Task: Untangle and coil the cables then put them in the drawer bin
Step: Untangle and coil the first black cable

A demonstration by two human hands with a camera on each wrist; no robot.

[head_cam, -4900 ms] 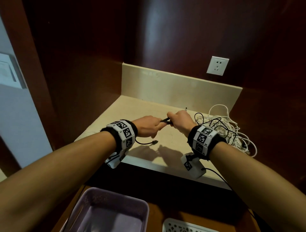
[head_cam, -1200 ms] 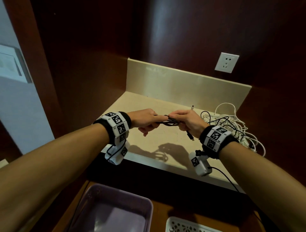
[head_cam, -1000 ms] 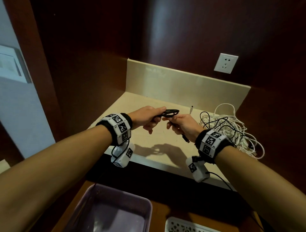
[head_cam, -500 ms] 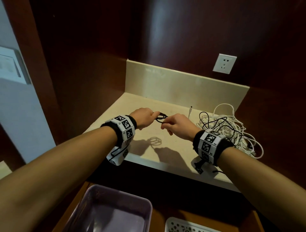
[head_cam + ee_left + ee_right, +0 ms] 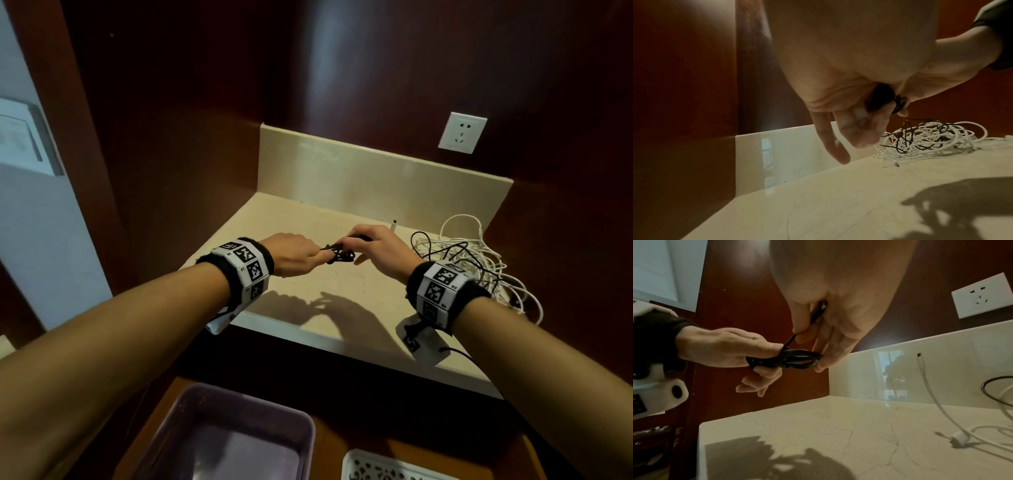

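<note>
Since earlier, we note both hands lowered; left hand (image 5: pixel 723 347) and right hand (image 5: pixel 838 305) fingers pinch the coiled black cable (image 5: pixel 795 361), long axis left-right.

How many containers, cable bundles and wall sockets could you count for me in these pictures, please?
Containers: 2, the purple plastic bin and the white perforated tray.
Cable bundles: 2, the small black coiled cable held between the left hand and the right hand, and the tangled heap of white and black cables.
White wall sockets: 1.
Total: 5.
</note>
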